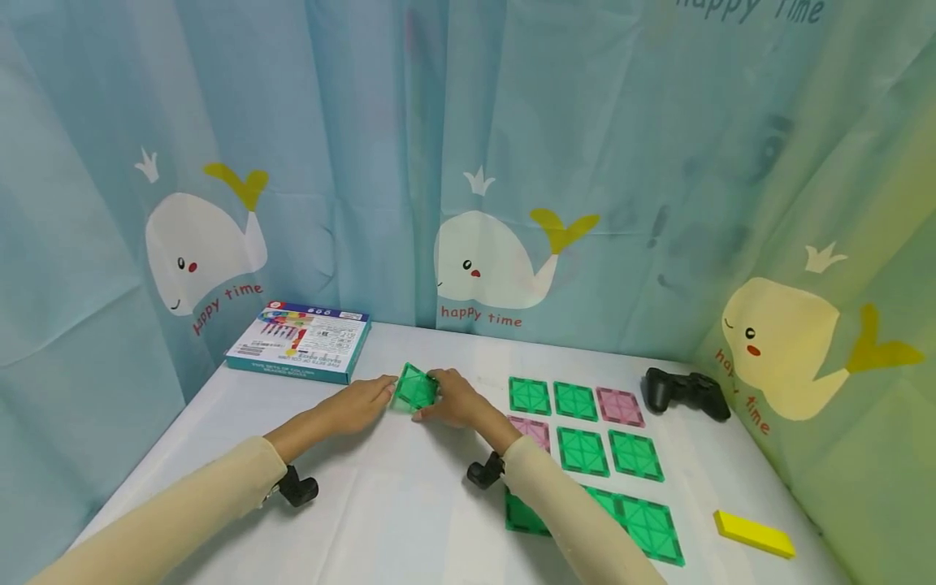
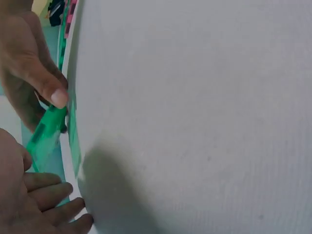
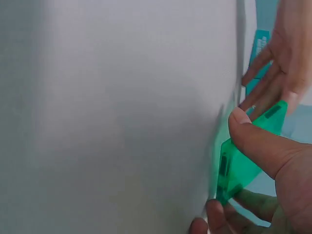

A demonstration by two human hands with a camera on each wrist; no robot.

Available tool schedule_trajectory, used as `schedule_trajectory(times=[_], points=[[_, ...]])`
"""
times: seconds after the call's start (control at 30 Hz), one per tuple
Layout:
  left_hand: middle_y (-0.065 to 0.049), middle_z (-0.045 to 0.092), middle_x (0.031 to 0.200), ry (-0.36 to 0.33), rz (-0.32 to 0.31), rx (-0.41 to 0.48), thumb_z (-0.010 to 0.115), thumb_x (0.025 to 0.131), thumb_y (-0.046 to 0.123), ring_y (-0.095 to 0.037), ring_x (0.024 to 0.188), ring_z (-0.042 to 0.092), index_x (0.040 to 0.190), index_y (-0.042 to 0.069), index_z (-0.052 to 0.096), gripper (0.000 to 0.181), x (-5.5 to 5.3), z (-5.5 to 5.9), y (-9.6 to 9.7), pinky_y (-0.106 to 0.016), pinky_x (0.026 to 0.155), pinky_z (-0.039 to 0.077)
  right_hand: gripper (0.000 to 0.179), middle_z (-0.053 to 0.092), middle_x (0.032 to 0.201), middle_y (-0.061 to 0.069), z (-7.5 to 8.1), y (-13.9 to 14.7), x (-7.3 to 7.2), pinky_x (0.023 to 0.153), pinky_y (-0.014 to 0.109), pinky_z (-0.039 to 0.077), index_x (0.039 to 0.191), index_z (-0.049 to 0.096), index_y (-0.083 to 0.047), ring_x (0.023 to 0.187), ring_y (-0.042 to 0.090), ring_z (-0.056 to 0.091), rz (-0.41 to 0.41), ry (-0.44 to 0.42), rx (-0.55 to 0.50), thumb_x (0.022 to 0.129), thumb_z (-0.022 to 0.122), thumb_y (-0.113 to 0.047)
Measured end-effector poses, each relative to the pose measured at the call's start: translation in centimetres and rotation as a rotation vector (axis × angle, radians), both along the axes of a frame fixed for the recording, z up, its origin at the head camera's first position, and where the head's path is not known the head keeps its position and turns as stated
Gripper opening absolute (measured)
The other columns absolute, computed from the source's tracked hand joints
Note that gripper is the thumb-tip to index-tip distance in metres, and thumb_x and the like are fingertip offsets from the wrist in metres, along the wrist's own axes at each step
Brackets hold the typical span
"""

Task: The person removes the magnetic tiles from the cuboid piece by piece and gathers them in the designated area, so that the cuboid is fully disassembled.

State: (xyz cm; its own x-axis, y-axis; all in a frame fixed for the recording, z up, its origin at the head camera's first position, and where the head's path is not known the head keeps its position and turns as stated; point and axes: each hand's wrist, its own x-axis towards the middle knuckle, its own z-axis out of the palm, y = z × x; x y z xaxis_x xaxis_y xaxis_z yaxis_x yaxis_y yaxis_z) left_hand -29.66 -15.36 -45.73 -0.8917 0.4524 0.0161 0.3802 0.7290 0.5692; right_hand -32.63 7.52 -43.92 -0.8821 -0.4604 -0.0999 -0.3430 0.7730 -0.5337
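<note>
A clear green square tile (image 1: 417, 387) stands tilted over the white table between both hands. My right hand (image 1: 455, 400) pinches it, the thumb (image 3: 253, 141) on one edge and fingers at its lower corner in the right wrist view. My left hand (image 1: 360, 405) is at the tile's other side, its fingers loosely extended and spread in the left wrist view. The left thumb tip (image 3: 292, 96) meets the tile's upper corner in the right wrist view. Green light from the tile falls on the tabletop below.
Rows of green tiles (image 1: 582, 451) and pink tiles (image 1: 620, 406) lie at right, partly under my right forearm. A black game controller (image 1: 686, 392) and a yellow block (image 1: 753, 534) lie farther right. A flat box (image 1: 300, 341) sits back left, before the whale-print curtain (image 1: 380, 162).
</note>
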Motion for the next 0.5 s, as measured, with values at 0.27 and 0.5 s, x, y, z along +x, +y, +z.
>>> schedule_trajectory(times=[0.27,0.5], points=[[-0.024,0.037,0.167,-0.045,-0.032,-0.152,0.062,0.106,0.030,-0.043,0.155,0.035,0.157,-0.002,0.046,0.062,0.7,-0.3,0.0,-0.057,0.127,0.029,0.082,0.052,0.144,0.026,1.0,1.9,0.2,0.112,0.052,0.050,0.153,0.051,-0.002,0.131,0.035,0.056,-0.039,0.017,0.046,0.088,0.089,-0.033],[-0.026,0.029,0.170,-0.095,-0.068,-0.131,0.067,0.103,0.034,-0.044,0.158,0.027,0.160,-0.003,0.040,0.073,1.1,0.1,-0.1,-0.057,0.129,0.023,0.084,0.047,0.139,0.023,1.6,6.0,1.6,0.097,0.049,0.056,0.153,0.051,-0.006,0.127,0.035,0.058,-0.049,0.021,-0.075,0.085,0.091,-0.033]])
